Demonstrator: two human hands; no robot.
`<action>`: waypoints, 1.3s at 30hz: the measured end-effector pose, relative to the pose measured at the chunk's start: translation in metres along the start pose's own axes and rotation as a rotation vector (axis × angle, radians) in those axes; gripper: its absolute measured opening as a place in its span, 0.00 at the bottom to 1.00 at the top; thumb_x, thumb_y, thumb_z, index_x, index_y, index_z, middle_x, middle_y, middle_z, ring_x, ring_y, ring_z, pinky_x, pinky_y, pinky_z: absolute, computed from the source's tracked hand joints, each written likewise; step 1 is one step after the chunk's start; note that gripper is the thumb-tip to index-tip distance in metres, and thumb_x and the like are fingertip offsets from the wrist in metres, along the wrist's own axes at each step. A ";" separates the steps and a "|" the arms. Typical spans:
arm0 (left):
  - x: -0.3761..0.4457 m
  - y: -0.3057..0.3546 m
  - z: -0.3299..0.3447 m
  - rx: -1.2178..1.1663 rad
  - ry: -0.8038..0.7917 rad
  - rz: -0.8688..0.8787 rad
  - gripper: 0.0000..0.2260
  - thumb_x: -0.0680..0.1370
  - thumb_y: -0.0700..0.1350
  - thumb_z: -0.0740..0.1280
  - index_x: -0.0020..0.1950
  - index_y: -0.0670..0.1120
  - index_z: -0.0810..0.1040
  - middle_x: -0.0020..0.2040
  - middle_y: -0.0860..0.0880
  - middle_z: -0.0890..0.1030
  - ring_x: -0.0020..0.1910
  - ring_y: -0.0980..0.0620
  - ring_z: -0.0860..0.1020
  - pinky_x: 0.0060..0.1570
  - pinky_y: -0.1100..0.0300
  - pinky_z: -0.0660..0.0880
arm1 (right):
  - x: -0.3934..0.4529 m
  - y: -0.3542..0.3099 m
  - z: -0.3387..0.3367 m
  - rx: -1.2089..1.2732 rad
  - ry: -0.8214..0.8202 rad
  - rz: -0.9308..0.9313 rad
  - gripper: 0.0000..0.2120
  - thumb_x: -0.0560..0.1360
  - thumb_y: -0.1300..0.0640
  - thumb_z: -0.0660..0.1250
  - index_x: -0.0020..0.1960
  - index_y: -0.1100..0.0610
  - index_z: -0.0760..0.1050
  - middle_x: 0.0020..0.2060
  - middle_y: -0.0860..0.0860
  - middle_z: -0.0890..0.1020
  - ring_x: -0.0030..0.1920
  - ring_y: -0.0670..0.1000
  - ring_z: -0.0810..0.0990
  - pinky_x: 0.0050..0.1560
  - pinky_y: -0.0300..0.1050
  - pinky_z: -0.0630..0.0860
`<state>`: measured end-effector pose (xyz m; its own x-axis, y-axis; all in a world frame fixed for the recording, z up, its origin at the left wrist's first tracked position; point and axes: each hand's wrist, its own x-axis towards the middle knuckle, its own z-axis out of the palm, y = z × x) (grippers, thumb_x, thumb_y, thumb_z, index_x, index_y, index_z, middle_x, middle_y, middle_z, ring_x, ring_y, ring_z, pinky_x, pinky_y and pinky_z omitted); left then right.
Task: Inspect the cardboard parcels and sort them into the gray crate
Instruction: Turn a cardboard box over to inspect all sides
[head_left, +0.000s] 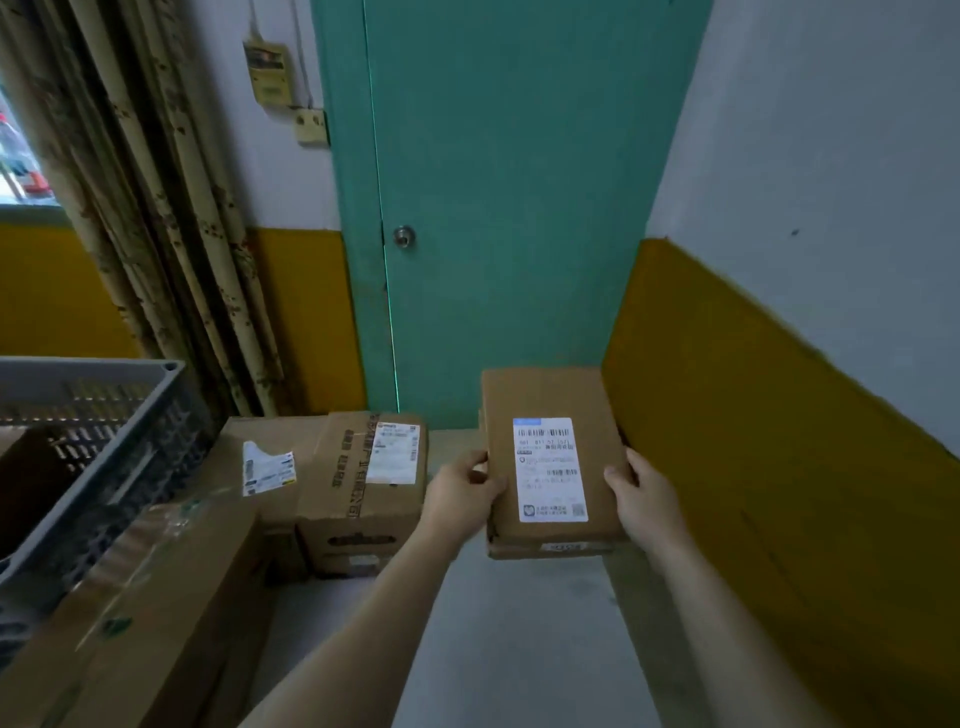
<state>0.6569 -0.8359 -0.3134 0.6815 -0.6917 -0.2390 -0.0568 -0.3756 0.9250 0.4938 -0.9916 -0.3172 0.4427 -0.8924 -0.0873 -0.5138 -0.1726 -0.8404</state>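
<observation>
Parcel (550, 457) held up right of centre, label (549, 468) on its upper face. Left hand (460, 493) on its left edge, right hand (644, 493) on its right edge. Door (514, 208) far behind it; wall (805, 260) just to its right. Crate (104, 415) at far left, resting on a long box (145, 613) near left. Two more boxes between crate and held parcel: one (260, 457) further left, one (363, 488) touching its right side. Curtain (156, 208) behind crate. Floor (519, 649) below the arms.

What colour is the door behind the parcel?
Teal green door, seen in the head view.
</observation>
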 end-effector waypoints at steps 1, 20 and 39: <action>0.009 -0.005 0.010 0.029 -0.019 -0.019 0.20 0.81 0.46 0.70 0.73 0.49 0.75 0.59 0.50 0.84 0.56 0.48 0.83 0.59 0.50 0.81 | 0.012 0.009 0.002 -0.033 -0.019 0.021 0.22 0.84 0.50 0.61 0.76 0.51 0.69 0.69 0.50 0.78 0.63 0.53 0.78 0.63 0.55 0.77; 0.088 -0.082 0.084 0.174 -0.234 -0.190 0.30 0.84 0.40 0.60 0.84 0.55 0.53 0.75 0.55 0.72 0.72 0.48 0.75 0.70 0.50 0.74 | 0.111 0.117 0.062 -0.039 -0.203 0.279 0.25 0.85 0.56 0.60 0.81 0.55 0.60 0.72 0.55 0.75 0.70 0.58 0.74 0.66 0.52 0.71; 0.121 -0.094 0.099 0.170 -0.223 -0.180 0.32 0.85 0.46 0.59 0.85 0.55 0.45 0.81 0.52 0.62 0.77 0.52 0.65 0.61 0.65 0.64 | 0.130 0.124 0.066 -0.152 -0.224 0.243 0.32 0.83 0.50 0.63 0.83 0.52 0.55 0.75 0.55 0.72 0.72 0.59 0.74 0.68 0.62 0.75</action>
<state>0.6728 -0.9457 -0.4583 0.5159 -0.7162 -0.4700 -0.0839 -0.5883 0.8043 0.5360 -1.1018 -0.4685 0.4358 -0.8044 -0.4038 -0.7198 -0.0421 -0.6929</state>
